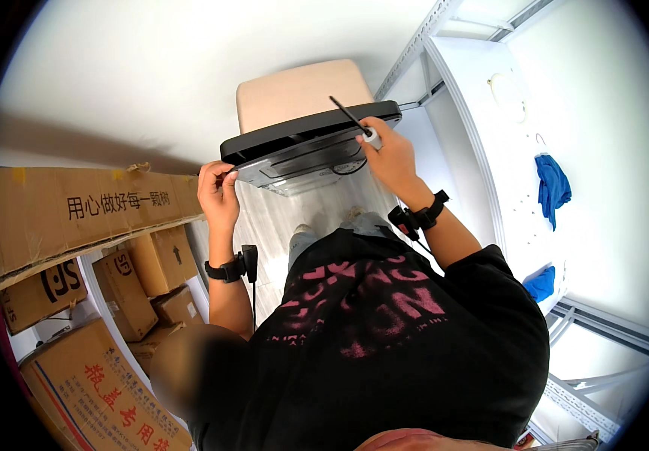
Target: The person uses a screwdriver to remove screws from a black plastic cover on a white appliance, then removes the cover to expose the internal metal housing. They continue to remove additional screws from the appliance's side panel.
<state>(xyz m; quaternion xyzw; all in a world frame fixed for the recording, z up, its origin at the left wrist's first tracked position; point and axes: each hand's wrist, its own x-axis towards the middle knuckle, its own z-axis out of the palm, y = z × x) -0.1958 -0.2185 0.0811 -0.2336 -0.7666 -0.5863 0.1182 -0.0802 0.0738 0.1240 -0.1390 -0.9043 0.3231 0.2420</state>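
Note:
Ahead of me stands a bulky item with a beige upper body [302, 94] and a wide black rim [305, 129]; its exact kind is unclear. Below the rim shows a glossy dark panel [302, 164], with a thin black cable loop near its right end. With bent fingers, my left hand [217, 188] grips the rim's near left corner. Toward the rim's right end, my right hand [390, 156] is closed on a slim tool with a long black shaft [347, 113] and a white grip [372, 137]. Its shaft points up and left across the rim.
Cardboard boxes [125, 297] fill a shelf on my left, under a long flat carton [87, 214]. On my right, a white panel [467, 128] and perforated metal posts [418, 45] stand close to my right arm. Blue cloths [553, 188] hang or lie farther right.

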